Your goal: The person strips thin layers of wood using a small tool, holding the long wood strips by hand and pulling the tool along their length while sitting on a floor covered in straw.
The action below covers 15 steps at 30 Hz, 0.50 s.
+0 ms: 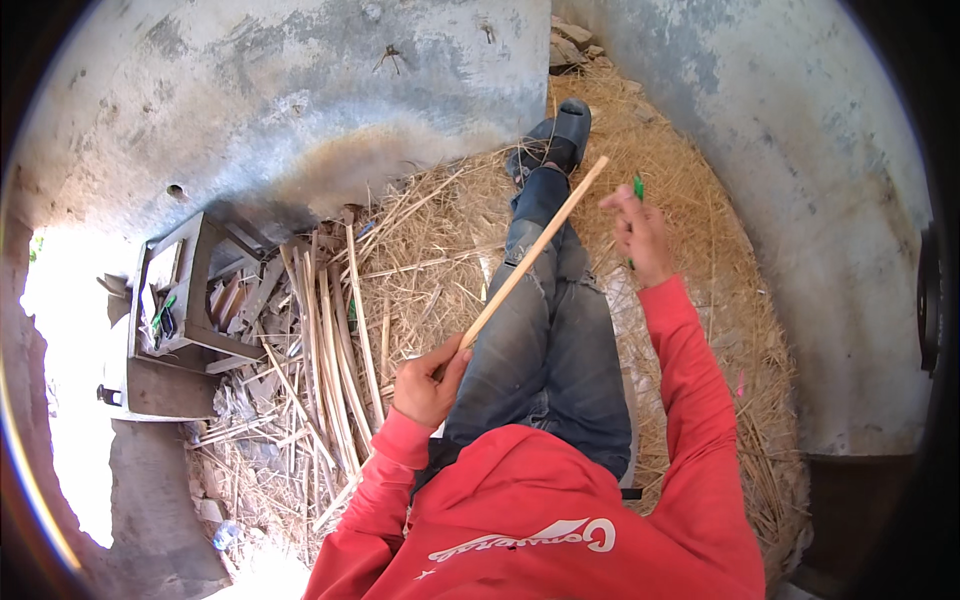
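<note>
While left grip [428,385] clasps slanted stick [535,255] at near end | right grip [643,235], farther forward, holds green object [638,187]

a straight pale strip [538,247] slants up rightward, its tip near a partly hidden green object [638,187].

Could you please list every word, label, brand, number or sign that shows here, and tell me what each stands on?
White slanted lettering with a small white star, on the red long-sleeved top: I won't copy its wording.
No text can be made out on the pale, slender wooden stick or the slim green object.
</note>
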Available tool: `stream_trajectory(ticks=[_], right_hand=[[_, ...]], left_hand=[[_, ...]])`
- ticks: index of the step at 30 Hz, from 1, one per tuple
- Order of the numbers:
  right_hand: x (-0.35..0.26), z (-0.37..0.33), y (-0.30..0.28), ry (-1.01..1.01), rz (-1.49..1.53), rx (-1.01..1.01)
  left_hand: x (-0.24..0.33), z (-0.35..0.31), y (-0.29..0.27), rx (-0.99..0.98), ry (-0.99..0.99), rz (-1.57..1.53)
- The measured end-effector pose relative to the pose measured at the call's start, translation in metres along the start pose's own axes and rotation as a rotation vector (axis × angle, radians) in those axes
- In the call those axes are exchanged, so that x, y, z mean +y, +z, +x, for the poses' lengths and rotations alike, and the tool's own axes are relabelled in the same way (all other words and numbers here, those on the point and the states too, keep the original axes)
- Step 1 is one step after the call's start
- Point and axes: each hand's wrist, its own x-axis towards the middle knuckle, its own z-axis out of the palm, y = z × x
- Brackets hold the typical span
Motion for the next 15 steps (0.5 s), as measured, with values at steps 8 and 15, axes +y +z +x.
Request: stream_trajectory(ticks=[8, 15], right_hand=[[-0.03, -0.04, 0.084, -0.043, 0.178, -0.18], [-0.048, -0.004, 0.036, -0.032, 0.488, 0.011]], left_hand=[[0.035, 0.015, 0.016, 0.021, 0.087, 0.01], [0.012, 0.003, -0.022, -0.109, 0.091, 0.016]])
